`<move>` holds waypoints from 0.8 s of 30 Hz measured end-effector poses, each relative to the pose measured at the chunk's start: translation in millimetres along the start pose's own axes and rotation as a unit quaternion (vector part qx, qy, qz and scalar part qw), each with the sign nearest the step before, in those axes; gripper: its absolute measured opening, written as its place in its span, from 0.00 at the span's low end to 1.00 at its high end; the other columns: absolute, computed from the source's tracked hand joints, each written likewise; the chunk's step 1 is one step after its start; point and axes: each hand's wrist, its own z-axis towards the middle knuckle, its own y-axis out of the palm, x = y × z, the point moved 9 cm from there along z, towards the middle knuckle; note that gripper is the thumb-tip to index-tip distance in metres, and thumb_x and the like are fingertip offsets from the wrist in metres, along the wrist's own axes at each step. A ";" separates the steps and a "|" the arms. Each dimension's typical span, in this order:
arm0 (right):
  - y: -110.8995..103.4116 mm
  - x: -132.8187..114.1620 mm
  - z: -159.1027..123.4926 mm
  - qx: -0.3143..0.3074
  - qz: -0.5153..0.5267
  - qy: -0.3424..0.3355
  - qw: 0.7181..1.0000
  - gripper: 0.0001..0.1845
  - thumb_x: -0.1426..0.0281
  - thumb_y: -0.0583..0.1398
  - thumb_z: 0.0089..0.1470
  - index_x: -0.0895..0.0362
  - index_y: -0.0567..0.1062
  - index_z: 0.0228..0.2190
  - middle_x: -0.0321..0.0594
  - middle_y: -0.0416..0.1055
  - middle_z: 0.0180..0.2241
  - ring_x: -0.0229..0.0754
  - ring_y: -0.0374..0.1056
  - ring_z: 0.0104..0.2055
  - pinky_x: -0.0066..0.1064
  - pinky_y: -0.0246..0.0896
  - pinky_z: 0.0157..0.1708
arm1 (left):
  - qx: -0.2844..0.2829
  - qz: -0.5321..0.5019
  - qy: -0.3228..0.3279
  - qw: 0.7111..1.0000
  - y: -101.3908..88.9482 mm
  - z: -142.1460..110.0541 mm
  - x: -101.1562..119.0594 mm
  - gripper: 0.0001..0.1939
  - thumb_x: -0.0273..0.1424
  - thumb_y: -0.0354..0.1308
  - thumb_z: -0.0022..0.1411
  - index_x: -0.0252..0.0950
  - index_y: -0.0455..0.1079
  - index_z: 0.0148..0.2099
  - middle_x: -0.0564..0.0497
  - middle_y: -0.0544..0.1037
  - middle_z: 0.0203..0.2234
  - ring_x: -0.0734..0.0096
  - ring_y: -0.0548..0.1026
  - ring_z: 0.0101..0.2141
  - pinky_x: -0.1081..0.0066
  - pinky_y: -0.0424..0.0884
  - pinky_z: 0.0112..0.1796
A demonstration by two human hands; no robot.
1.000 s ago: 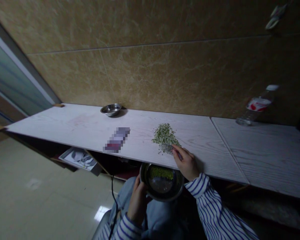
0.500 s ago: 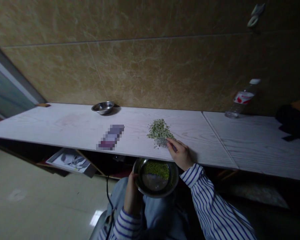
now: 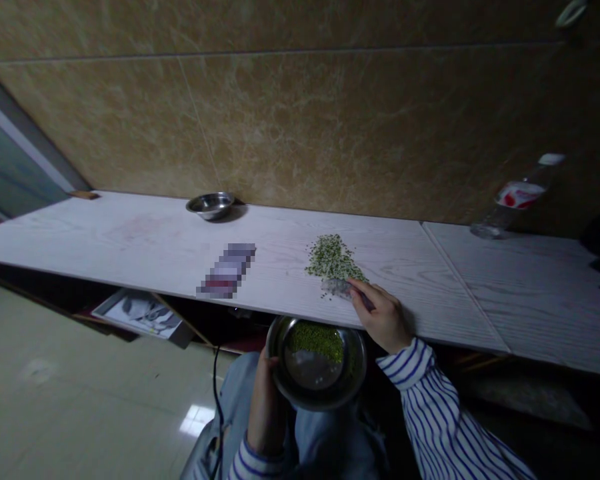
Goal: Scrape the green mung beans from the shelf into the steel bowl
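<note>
And here's the right hand (image 3: 383, 319), low over the white tabletop (image 3: 425, 293), fingers pinched narrow on a greyish tool (image 3: 336, 287) — too dim to say what kind. The tool sits right at the near edge of a loose green heap (image 3: 333, 259), a few bits scattered about it on the wood.

Below the table's front edge, the left hand (image 3: 266, 400) has hold of a big metal bowl (image 3: 357, 373) by its left side, thumb on the rim, the other fingers mostly hidden. Inside, green grains (image 3: 317, 340) bank up on the far side, with bare metal nearer the person.

Out to the left there's a pixelated flat item (image 3: 227, 272), and behind it a small metal bowl (image 3: 211, 206) near the wall. Far right — a clear bottle (image 3: 520, 195), white-capped, with a red-and-white label.
</note>
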 end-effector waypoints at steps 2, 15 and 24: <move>-1.1 0.4 -0.5 0.005 -0.003 0.005 1.000 0.13 0.74 0.58 0.60 0.57 0.79 0.44 0.43 0.81 0.35 0.43 0.77 0.35 0.33 0.74 0.37 | 0.006 0.007 -0.004 1.000 0.6 -1.5 1.3 0.28 0.38 0.59 0.54 0.38 0.72 0.58 0.43 0.77 0.55 0.46 0.68 0.59 0.51 0.62 0.59; 1.5 1.1 -1.2 -0.008 0.008 0.020 1.000 0.13 0.72 0.57 0.59 0.55 0.79 0.43 0.42 0.81 0.34 0.42 0.77 0.33 0.32 0.75 0.37 | 0.048 0.048 0.022 0.997 -14.4 -3.8 8.7 0.21 0.42 0.60 0.55 0.40 0.76 0.50 0.47 0.81 0.41 0.47 0.70 0.56 0.54 0.65 0.58; 2.4 5.0 -2.4 -0.004 0.018 0.035 0.999 0.13 0.73 0.57 0.58 0.56 0.79 0.43 0.42 0.81 0.35 0.42 0.77 0.34 0.32 0.75 0.38 | 0.046 0.055 0.016 0.997 -6.3 -6.3 4.5 0.25 0.42 0.60 0.55 0.39 0.74 0.54 0.46 0.78 0.53 0.49 0.68 0.59 0.56 0.63 0.59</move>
